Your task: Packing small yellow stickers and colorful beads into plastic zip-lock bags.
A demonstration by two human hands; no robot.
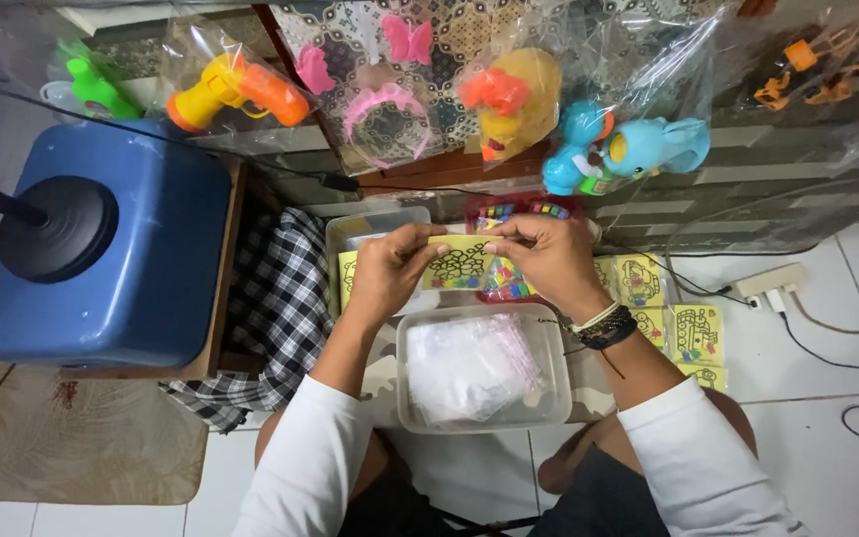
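Observation:
Both hands hold one small yellow card [461,263] with a black outline picture and a row of colour dots. My left hand [387,268] pinches its left end, my right hand [546,257] its right end. The card hovers above a red-edged packet of coloured bits [505,282]. Directly below the hands sits a clear plastic tub [549,343] holding a pile of small clear bags [469,366]. More yellow cards [693,333] lie spread to the right of my right wrist, which wears dark and pale bracelets.
A blue plastic box [141,268] with a black round base [57,229] on it stands at the left. Bagged plastic toys [241,89] hang along the back. A checked cloth [275,308], a second clear tub [375,227], and a power strip [768,283] with cables lie around.

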